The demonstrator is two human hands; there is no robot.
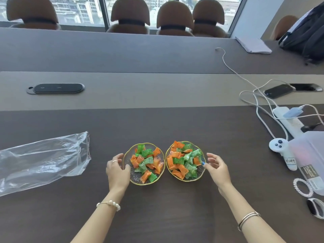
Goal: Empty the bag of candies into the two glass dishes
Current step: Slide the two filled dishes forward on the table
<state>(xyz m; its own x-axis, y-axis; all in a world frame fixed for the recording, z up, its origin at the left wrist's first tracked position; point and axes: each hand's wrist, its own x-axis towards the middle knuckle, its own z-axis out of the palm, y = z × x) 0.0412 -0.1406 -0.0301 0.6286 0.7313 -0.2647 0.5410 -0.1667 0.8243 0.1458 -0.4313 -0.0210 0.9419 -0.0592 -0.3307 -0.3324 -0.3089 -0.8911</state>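
Two gold-rimmed glass dishes stand side by side on the dark table, the left dish [126,156] and the right dish [201,174]. Both hold several orange and green wrapped candies [146,163]. My left hand [116,170] cups the left rim of the left dish, thumb touching the edge. My right hand [217,168] rests at the right rim of the right dish, fingers spread, fingertips at the edge. The clear plastic bag [40,161] lies flat on the table to the left, with no candies visible inside.
At the right are a white controller [280,149], a frosted plastic box [310,155], a power strip [289,120] with cables, a phone [277,91], a spiral hair tie [303,187]. Chairs line the far side; a backpack [305,35] and papers [252,45] sit far right.
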